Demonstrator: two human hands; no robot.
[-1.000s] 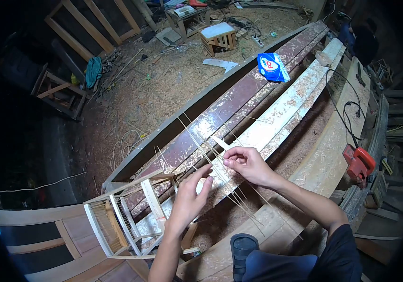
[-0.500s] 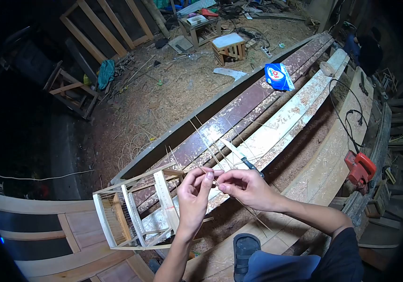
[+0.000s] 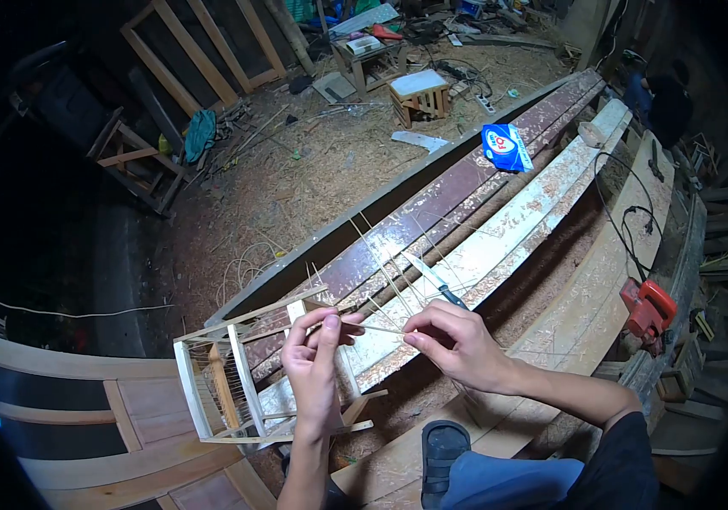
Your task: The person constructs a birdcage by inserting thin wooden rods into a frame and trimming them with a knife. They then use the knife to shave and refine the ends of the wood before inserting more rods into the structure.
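Note:
A thin, straw-coloured stick (image 3: 378,327) runs between my two hands. My left hand (image 3: 313,370) pinches its left end between thumb and fingers. The other end sits in the pinch of my right hand (image 3: 457,344). Just beyond the right hand, a knife (image 3: 434,279) with a dark handle lies on the pale board (image 3: 500,229). Several more thin sticks (image 3: 374,242) lie across the boards ahead. Left of my left hand stands a small cage-like wooden frame (image 3: 241,378) with fine bars along one side.
A blue packet (image 3: 504,147) rests on the dark red board (image 3: 432,200). At the right, a red power tool (image 3: 648,308) with a black cord lies on a wooden plank (image 3: 581,293). A slatted stool (image 3: 419,93) stands on the shavings-covered floor. Another person (image 3: 665,93) is at the far right.
My hands have moved apart, the left one going leftward, and the stick now shows stretched between them. The view has shifted slightly.

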